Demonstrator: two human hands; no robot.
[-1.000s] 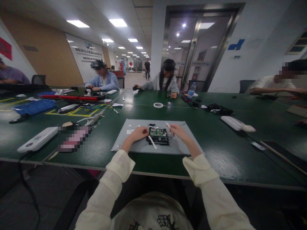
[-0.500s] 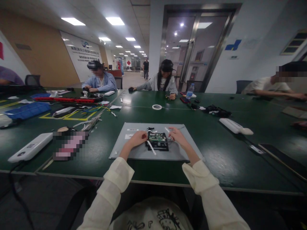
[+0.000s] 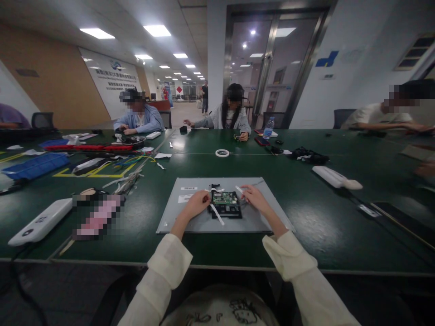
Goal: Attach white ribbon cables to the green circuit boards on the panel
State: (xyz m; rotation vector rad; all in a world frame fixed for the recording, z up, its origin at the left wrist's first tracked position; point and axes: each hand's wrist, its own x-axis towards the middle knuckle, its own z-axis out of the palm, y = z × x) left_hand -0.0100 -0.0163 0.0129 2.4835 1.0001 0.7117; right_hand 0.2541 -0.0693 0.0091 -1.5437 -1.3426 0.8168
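Observation:
A green circuit board (image 3: 224,198) lies in a black frame (image 3: 234,214) on a flat grey metal panel (image 3: 183,221). My left hand (image 3: 197,203) is closed at the board's left edge, its fingertips pinched together; what they grip is hidden. A white strip (image 3: 217,214) slants down from beside these fingertips across the frame. My right hand (image 3: 255,198) is at the board's right, thumb and fingers curled in on a second white strip (image 3: 239,190) that sticks out from the fingertips. A small black piece (image 3: 215,186) sits just above the board.
A roll of white tape (image 3: 222,153) lies beyond the panel. White power strips (image 3: 41,222), blue trays (image 3: 36,165) and loose wires (image 3: 131,183) are to the left. Another white device (image 3: 335,176) is at right. Co-workers (image 3: 234,113) sit around the green table (image 3: 142,240).
The view has tilted and shifted slightly, so the panel sits a little lower. Both hands keep nearly the same places at the board. Across the table, a co-worker's hand has come off a black object.

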